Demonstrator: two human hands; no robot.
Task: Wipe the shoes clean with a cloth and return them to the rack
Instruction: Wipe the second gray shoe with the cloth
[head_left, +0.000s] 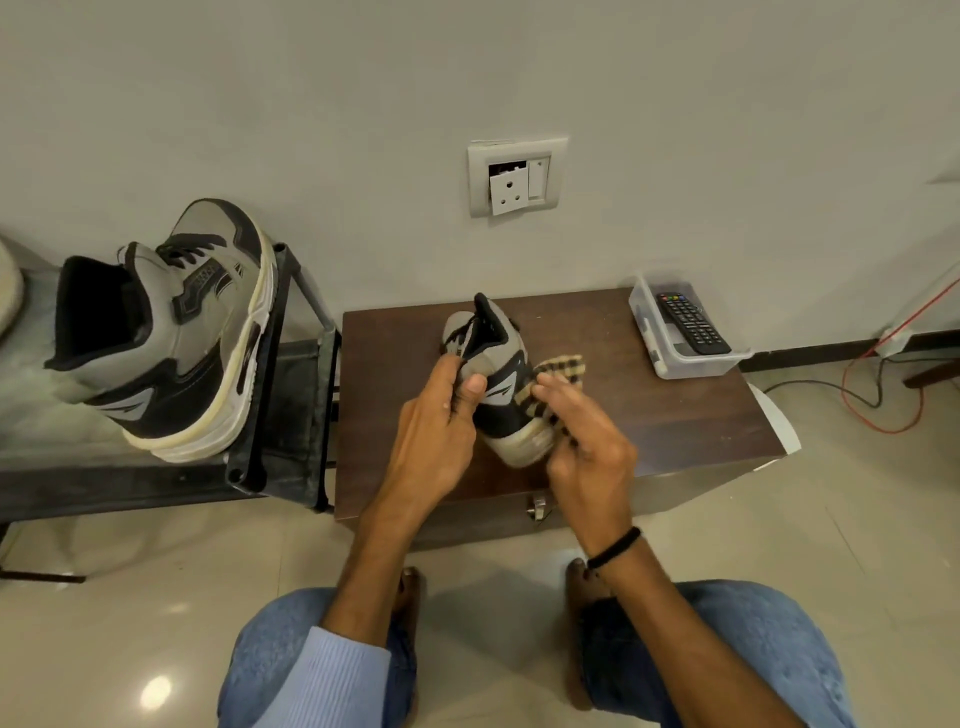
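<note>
Shoes x2: rack shoe (171, 332), held shoe (500, 358) in left hand (431, 431); cloth (563, 367) x1.

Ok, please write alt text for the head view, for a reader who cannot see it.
A person's left hand holds a grey and black shoe at a dark wooden table, while the right hand presses a checked cloth against its side. The matching shoe sits on the rack at left.
</note>
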